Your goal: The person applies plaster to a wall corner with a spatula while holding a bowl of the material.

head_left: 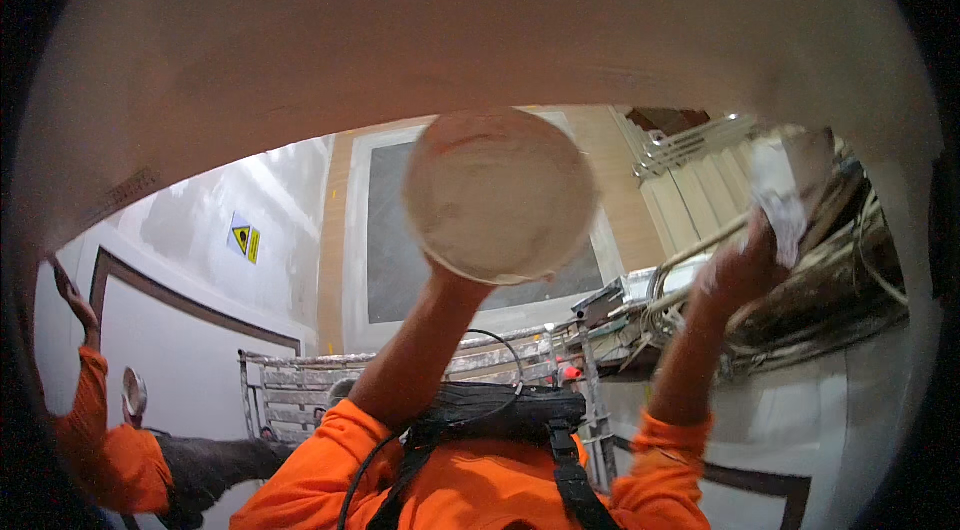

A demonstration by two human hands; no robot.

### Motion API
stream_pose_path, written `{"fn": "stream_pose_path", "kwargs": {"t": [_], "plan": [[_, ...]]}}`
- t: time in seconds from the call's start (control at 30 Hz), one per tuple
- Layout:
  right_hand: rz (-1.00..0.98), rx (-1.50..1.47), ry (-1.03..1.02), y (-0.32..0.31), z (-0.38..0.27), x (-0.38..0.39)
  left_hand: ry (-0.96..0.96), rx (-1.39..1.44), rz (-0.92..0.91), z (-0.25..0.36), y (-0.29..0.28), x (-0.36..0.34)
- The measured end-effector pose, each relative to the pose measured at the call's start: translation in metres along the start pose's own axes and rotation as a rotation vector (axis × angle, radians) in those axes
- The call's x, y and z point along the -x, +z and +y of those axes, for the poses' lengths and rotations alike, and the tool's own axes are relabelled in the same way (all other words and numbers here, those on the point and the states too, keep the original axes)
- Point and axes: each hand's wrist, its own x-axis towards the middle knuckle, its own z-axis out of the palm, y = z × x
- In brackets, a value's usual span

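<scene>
My left hand (pixel 458 277) holds a round tub (pixel 497 281) from below, its fingers mostly hidden under it. Pale beige compound (pixel 500 195) lies spread inside the tub. Raised at the right, my right hand (pixel 742 268) is closed around a putty knife (pixel 790 175) smeared with white; motion softens its outline. The knife's upper end is close to the pale ceiling (pixel 480 20), but I cannot tell whether they touch.
Below me is a metal scaffold railing (pixel 290 385). Pipes and cables (pixel 680 305) run along the right. At the left a co-worker in an orange sleeve (pixel 90 410) reaches up, near a small round container (pixel 135 395). A yellow warning sign (pixel 243 237) hangs on the wall (pixel 200 220).
</scene>
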Motion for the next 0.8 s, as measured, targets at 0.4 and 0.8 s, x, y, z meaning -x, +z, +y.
{"fn": "stream_pose_path", "kwargs": {"t": [0.4, 0.8], "plan": [[0.263, -0.192, 0.315, 0.078, -0.194, 0.077, 0.204, -0.805, -0.101, 0.159, -0.061, 0.088], [0.092, -1.129, -0.120, 0.086, -0.390, 0.132, 0.544, -0.435, 0.038, 0.258, -0.046, 0.150]]}}
